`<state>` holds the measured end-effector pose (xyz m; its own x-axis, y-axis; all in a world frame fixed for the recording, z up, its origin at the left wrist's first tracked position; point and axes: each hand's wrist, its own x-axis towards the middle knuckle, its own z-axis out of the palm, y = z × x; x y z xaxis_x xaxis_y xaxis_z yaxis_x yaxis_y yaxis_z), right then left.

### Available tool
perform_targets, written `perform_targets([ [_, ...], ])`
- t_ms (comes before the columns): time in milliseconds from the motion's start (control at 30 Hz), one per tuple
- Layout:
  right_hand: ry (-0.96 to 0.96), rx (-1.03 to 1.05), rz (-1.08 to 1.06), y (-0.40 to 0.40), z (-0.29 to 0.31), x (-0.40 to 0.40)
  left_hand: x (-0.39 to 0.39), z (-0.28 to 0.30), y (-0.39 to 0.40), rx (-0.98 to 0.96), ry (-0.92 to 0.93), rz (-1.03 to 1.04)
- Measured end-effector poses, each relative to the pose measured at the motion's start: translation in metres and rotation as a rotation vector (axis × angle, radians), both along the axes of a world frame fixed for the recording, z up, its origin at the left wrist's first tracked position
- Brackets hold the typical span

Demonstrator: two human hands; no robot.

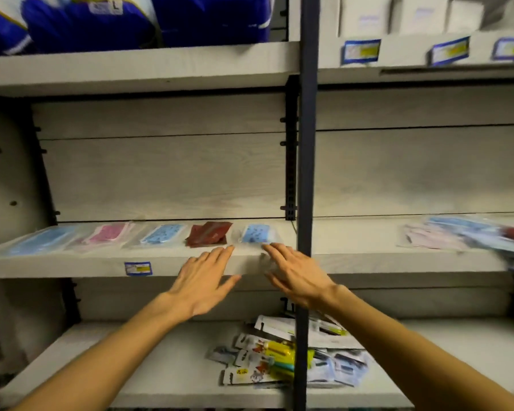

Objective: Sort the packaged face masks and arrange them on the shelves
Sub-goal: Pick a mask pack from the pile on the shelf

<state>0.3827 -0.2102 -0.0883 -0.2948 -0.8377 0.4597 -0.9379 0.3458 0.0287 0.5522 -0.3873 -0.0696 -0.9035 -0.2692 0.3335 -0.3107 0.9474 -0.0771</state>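
Note:
Several clear packets of face masks lie in a row on the middle shelf (72,264): a plain blue one (42,240) at the left, a pink one (106,234), a patterned blue one (162,234), a dark red one (209,232) and another patterned blue one (255,234) at the right end. My left hand (204,280) is flat with fingers apart, its fingertips at the shelf's front edge below the red packet. My right hand (294,272) is spread too, its fingertips touching the front edge of the rightmost blue packet. Neither hand holds anything.
A dark upright post (306,173) divides the shelving right beside my right hand. An unsorted heap of mask packets (469,234) lies on the right bay's shelf. Mixed carded packets (279,360) are piled on the lower shelf. Blue bags (131,19) and white boxes (410,13) fill the top shelf.

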Motion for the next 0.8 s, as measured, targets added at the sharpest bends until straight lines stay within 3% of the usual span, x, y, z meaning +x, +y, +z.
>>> perform_targets([
  [100, -0.047, -0.007, 0.001, 0.059, -0.007, 0.004, -0.012, -0.013, 0.05, 0.03, 0.054, -0.089],
  [233, -0.087, -0.112, -0.16, 0.139, 0.002, -0.013, -0.035, -0.009, 0.113, 0.006, 0.084, -0.208],
  [500, 0.115, 0.005, -0.484, 0.268, 0.012, -0.065, -0.124, 0.011, 0.218, -0.119, 0.007, -0.337],
  [800, 0.138, -0.009, -0.647, 0.373, 0.024, -0.184, -0.266, 0.014, 0.313, -0.143, 0.032, -0.385],
])
